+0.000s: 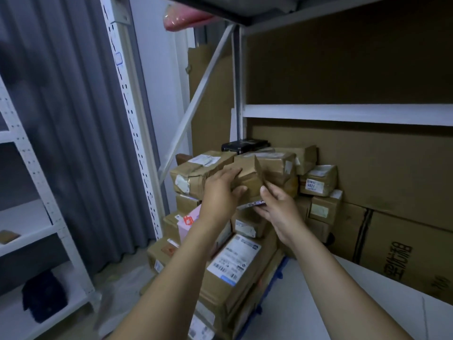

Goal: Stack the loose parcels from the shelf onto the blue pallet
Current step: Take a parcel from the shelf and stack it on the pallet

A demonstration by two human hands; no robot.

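While held atop the stack point(228, 285), brown parcel point(248, 178): clasped on both sides.
Left hand point(220, 195): curled over its top.
Right hand point(280, 207): pinched its lower edge.

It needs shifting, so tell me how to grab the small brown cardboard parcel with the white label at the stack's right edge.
Come from the front and above, with the grip across the top of the small brown cardboard parcel, left to right. Its top and right side look free, while the large flat cardboard sheet stands behind.
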